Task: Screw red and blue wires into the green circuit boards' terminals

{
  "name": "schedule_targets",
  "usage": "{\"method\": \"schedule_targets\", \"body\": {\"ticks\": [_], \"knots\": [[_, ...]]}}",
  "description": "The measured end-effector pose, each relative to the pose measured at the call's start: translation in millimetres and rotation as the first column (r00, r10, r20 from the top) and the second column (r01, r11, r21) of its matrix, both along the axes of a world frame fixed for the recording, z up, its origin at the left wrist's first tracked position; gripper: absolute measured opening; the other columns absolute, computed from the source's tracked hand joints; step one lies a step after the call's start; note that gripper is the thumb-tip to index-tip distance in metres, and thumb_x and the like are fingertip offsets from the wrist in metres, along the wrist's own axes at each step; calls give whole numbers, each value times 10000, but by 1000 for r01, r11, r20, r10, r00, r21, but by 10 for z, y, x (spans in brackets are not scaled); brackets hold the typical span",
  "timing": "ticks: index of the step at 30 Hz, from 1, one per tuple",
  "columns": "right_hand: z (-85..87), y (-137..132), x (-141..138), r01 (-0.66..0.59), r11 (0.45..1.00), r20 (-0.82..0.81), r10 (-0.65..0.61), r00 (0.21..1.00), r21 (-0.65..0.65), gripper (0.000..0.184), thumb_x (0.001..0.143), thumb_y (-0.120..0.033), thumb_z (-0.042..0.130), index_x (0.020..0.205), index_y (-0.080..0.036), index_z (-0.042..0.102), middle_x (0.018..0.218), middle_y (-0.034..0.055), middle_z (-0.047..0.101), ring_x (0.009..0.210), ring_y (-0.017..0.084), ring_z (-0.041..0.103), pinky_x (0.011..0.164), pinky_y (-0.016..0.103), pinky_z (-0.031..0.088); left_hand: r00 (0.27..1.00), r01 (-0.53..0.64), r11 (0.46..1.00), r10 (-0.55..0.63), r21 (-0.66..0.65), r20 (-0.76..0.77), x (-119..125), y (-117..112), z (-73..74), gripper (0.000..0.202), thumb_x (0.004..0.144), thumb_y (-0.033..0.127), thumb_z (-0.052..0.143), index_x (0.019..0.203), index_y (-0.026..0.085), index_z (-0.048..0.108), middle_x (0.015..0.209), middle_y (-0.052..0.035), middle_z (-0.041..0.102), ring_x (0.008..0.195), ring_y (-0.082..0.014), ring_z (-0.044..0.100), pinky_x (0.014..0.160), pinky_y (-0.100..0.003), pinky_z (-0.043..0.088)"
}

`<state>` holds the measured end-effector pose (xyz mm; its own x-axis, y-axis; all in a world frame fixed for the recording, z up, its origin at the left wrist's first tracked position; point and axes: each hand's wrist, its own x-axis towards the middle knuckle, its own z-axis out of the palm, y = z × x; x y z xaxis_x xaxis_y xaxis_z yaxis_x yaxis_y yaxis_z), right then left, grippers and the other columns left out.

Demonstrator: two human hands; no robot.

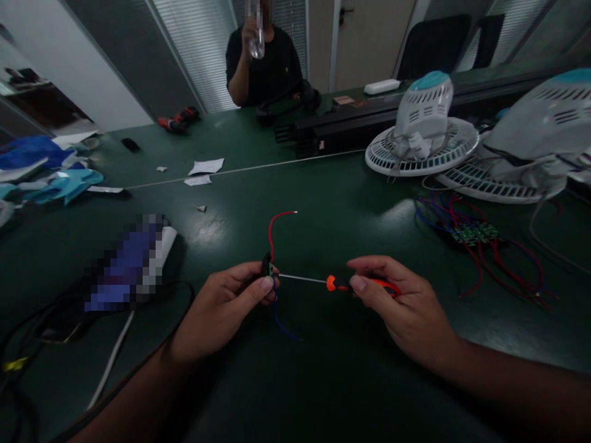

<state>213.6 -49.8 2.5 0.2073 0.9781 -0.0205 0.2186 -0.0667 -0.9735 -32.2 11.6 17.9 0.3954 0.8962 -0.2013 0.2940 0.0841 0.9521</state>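
My left hand [235, 292] pinches a small circuit board [271, 269] with a black part on its far side. From the board a red wire [271, 237] curves up and away, and a blue wire [281, 326] hangs down toward me. My right hand [399, 301] is closed around the orange and black handle of a screwdriver [341, 283]. Its thin metal shaft points left, and the tip meets the board beside my left fingertips. Exactly what the tip touches is too small to make out.
On the right lie several circuit boards [475, 232] with red and blue wires, near two white fan housings [422, 147]. A blurred-out device [124, 264] and cables are at left. Paper scraps [206, 167] and a red-black tool [178, 120] lie farther back. A person [263, 67] sits opposite, holding a clear bottle.
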Motion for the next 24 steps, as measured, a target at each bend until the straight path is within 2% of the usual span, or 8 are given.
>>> {"method": "schedule_targets", "body": {"ticks": [2,5,6,10,12,16,19,24], "knots": [[-10,0,4,20,1000,-6,-20,1000,-1,224,798,-353,656,939,-183,696,694,9,647,577,141,567,502,271,446,997,21,1000,-20,17,-76,34,64,75,205,888,298,592,988,159,703,834,-34,703,732,-149,642,706,-270,532],[-27,7,15,50,999,-23,-50,998,-5,254,836,-393,630,950,-173,686,671,6,629,574,146,555,515,288,453,943,77,987,-28,138,-331,106,260,190,278,908,324,503,1033,143,674,808,-41,701,717,-176,667,677,-304,549],[-30,12,18,56,998,-31,-56,998,-8,264,843,-402,627,957,-171,683,666,5,623,585,150,562,527,292,461,891,123,965,-4,233,-455,134,352,215,301,919,333,463,1042,148,667,792,-39,700,705,-180,672,670,-308,551],[-12,40,13,52,998,-60,-53,997,-23,301,868,-436,604,985,-171,682,656,1,610,588,155,570,531,292,474,810,182,889,107,421,-577,242,757,176,274,885,292,500,1044,180,692,902,-72,691,838,-239,647,811,-386,503],[1,52,5,46,999,-74,-48,996,-27,328,886,-455,575,1017,-175,684,669,1,609,572,150,566,514,286,471,782,256,841,110,477,-613,284,905,83,273,870,284,529,1043,190,719,967,-87,665,943,-267,619,902,-410,460],[-10,61,-3,57,998,-93,-59,994,-30,354,916,-472,525,1055,-188,686,683,-3,601,559,139,557,507,276,461,758,312,785,134,536,-638,317,1013,-113,328,895,264,502,1136,169,703,1029,-116,615,1010,-290,569,931,-443,433],[-32,60,-4,64,997,-97,-67,993,-41,348,918,-473,527,1050,-194,688,687,-5,602,563,137,559,516,273,460,770,297,777,150,556,-621,292,1001,-182,330,912,253,488,1159,155,683,1006,-107,610,997,-270,572,916,-423,448],[-40,63,-4,56,997,-79,-60,995,-62,344,918,-481,524,1026,-198,687,664,-10,586,567,148,558,518,281,456,812,207,782,198,589,-548,250,999,-193,299,932,271,479,1161,217,663,1054,-65,607,994,-216,593,892,-349,472]]}}
